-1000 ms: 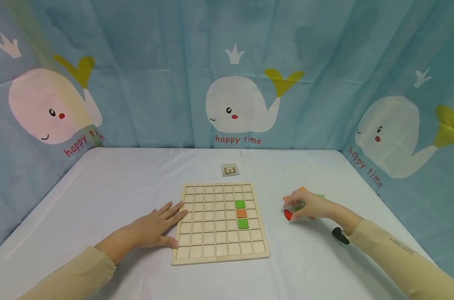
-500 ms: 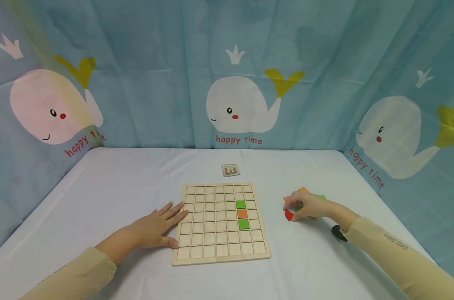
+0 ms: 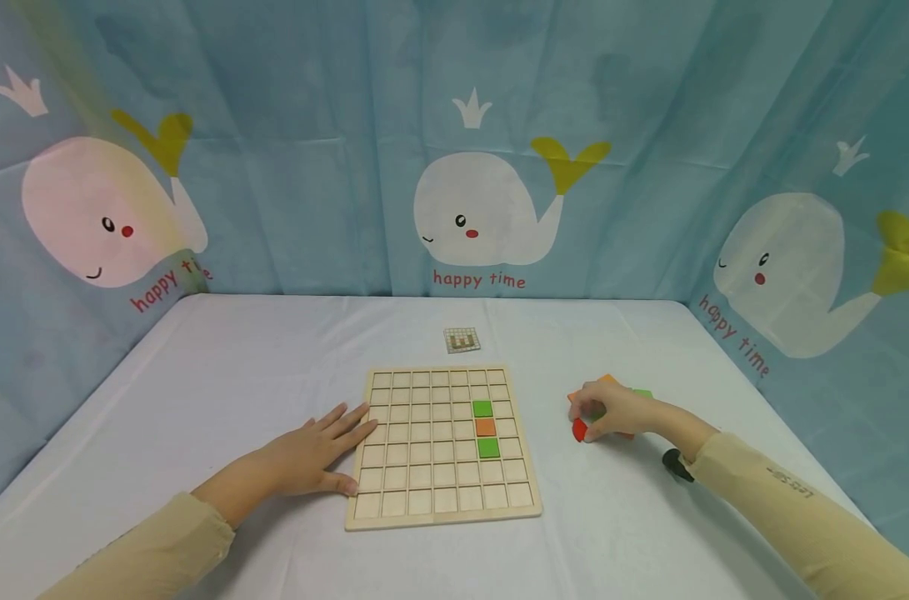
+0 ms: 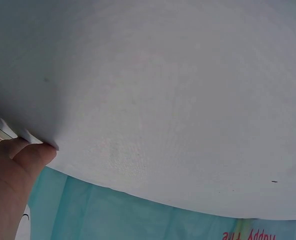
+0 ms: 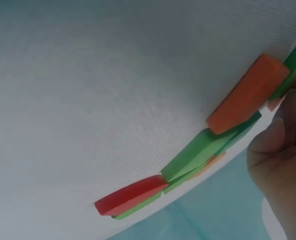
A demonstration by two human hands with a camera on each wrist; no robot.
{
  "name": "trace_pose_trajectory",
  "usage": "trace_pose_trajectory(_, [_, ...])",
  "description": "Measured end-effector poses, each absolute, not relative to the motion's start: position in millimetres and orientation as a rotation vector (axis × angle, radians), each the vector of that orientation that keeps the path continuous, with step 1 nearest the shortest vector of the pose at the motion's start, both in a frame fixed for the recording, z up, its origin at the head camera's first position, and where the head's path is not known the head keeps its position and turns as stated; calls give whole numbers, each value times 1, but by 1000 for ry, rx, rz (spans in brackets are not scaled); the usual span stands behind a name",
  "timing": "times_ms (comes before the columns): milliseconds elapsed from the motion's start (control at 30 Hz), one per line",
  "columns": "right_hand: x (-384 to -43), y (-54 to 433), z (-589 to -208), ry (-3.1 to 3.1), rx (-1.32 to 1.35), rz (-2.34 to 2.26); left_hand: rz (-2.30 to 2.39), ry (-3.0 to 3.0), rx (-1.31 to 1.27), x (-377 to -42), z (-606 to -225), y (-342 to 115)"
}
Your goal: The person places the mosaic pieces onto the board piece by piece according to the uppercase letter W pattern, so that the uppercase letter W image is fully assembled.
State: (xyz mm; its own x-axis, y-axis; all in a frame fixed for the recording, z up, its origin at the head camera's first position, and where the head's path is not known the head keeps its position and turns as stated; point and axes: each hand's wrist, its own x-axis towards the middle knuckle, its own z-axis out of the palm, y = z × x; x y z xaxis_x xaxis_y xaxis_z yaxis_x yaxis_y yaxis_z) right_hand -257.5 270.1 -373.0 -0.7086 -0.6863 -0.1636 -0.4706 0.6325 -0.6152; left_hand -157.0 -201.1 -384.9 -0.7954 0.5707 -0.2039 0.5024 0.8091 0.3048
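Observation:
Fingers spread, my left hand (image 3: 307,454) rests along the left edge of a wooden grid board (image 3: 432,521). Two green tiles (image 3: 482,408) and an orange tile (image 3: 485,427) lie in one column on the board's right side. My right hand (image 3: 619,408) is over a loose group of tiles to the right of the board. Its thumb and index finger pinch a small red tile (image 3: 580,430) with a curved edge. In the right wrist view, an orange tile (image 5: 248,95), a green tile (image 5: 193,155) and another red tile (image 5: 133,195) lie near the hand.
A small card (image 3: 462,340) with a grid pattern lies behind the board. A black object (image 3: 677,465) sits by the right sleeve. White cloth (image 3: 274,333) covers the table, and a blue curtain (image 3: 312,217) with whales encloses the back and sides.
The red tile at my right fingertips shows a narrower face than before. The left hand has stayed on the board's edge, and the board's tiles are unmoved.

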Motion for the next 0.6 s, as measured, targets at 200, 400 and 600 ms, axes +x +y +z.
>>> trace_pose_trajectory(200, [-260, 271, -375, 2437, -957, -807, 340, 2705, 821, -157, -383, -201])
trace_pose_trajectory(400, [-260, 270, -373, 2401, -905, -837, 345, 2699, 815, -156, -382, -200])
trace_pose_trajectory(600, [-259, 269, -368, 2422, -887, -820, 338, 2703, 810, -156, -383, -200])
